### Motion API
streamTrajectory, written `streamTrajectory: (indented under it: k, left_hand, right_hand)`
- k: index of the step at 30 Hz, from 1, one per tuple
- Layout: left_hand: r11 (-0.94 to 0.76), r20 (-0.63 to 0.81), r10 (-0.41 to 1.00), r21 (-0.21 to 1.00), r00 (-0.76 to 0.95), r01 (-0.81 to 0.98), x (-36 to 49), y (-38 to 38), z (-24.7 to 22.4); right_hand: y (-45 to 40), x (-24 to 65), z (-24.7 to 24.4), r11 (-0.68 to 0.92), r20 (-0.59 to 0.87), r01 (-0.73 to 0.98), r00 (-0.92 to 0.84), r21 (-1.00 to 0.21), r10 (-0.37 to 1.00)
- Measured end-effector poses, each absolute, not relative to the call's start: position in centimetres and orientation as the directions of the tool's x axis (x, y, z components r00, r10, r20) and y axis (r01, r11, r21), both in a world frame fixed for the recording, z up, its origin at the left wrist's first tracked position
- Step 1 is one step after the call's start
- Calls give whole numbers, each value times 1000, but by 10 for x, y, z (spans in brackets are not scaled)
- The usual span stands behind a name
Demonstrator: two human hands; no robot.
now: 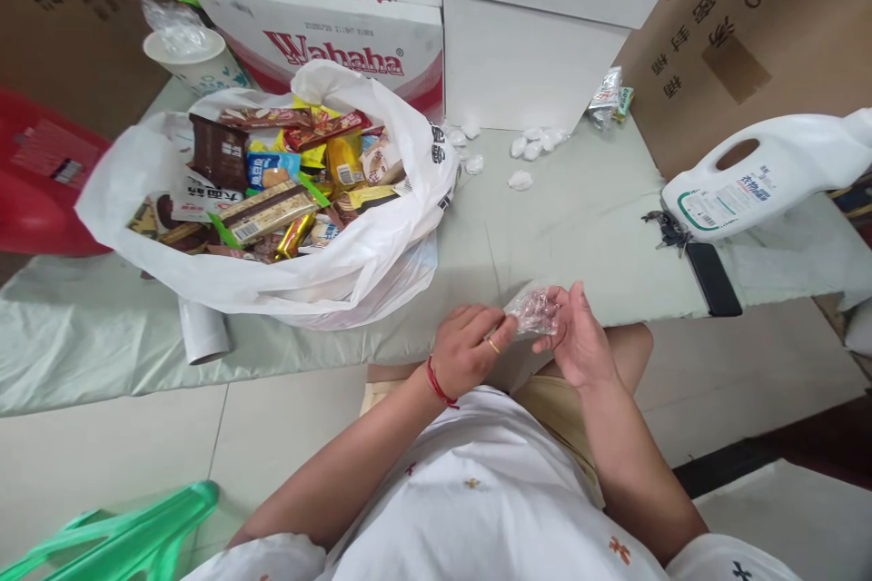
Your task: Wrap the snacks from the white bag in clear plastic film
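Observation:
At the front edge of the table, a crinkled piece of clear plastic film (pixel 535 310) is stretched between my two hands. My left hand (pixel 471 349), with a ring and a red bracelet, pinches its left side. My right hand (pixel 582 340) has its fingers curled against the film's right side, partly seen through it, while the thumb points up. Whether the film is a bag or a loose wrapper I cannot tell. Beyond the hands lie several small white crumpled wads (pixel 538 143), with a single white wad (pixel 520 180) nearer to me.
A white plastic bag (pixel 354 277) full of wrapped snacks stands to the left, near a paper cup (pixel 197 64) and a red container (pixel 47 172). Rightward are a white jug (pixel 763 172), keys (pixel 666 230) and a black phone (pixel 714 280). Cardboard boxes (pixel 756 27) line the back.

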State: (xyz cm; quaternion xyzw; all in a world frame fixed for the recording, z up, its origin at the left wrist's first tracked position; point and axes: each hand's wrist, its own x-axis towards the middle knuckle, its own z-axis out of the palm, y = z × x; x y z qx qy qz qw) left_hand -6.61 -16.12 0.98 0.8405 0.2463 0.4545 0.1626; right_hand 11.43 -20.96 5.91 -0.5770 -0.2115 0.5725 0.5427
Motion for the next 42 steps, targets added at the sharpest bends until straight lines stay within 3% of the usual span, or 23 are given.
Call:
streamTrajectory:
  k: [2, 5, 9, 12, 15, 20, 25, 28, 35, 39, 42]
  left_hand:
    - [-862, 700, 505, 441, 504, 251, -65, -164, 9]
    - [-762, 614, 614, 625, 495, 169, -62, -168, 13]
    - [-290, 252, 875, 956, 413, 32, -53, -170, 23]
    - [67, -45, 917, 997, 397, -41, -42, -166, 26]
    - [234, -152, 909, 956, 387, -175, -36, -162, 24]
    - [323, -195, 916, 876, 350, -358, -42, -157, 22]
    - [432, -325, 900, 755, 290, -493, -53, -150, 19]
    - [400, -316, 916, 765, 247, -505, -60, -144, 16]
    - [330, -266, 935, 897, 237, -294, -67, -143, 9]
    - [288, -245, 907, 954, 342, -80, -60, -151, 2]
    - [324, -317, 831, 944, 457, 67, -58, -153, -1]
  right_hand:
    - [-205, 112, 59, -270, -376, -328, 322, -905, 869]
    - [-203, 113, 52, -188, -266, -229, 386, -955, 883]
    - [-209, 113, 43, -208, -216, -59, 267, -976, 939]
    - [-213, 112, 41, -169, -160, 39, 163, -985, 973]
    - [-214, 115, 40, -158, -145, 52, 199, -986, 969]
    - [-213, 125, 41, -195, -208, -76, 299, -978, 931]
    - [-214, 140, 41, -195, -283, -249, 397, -949, 873]
    - [-219, 154, 37, -211, -312, -266, 434, -941, 845]
    - [-231, 172, 33, -215, -354, -324, 472, -921, 807]
    - [-228, 165, 35, -226, -396, -383, 456, -896, 797]
    - [-225, 167, 38, -230, -417, -428, 418, -874, 807]
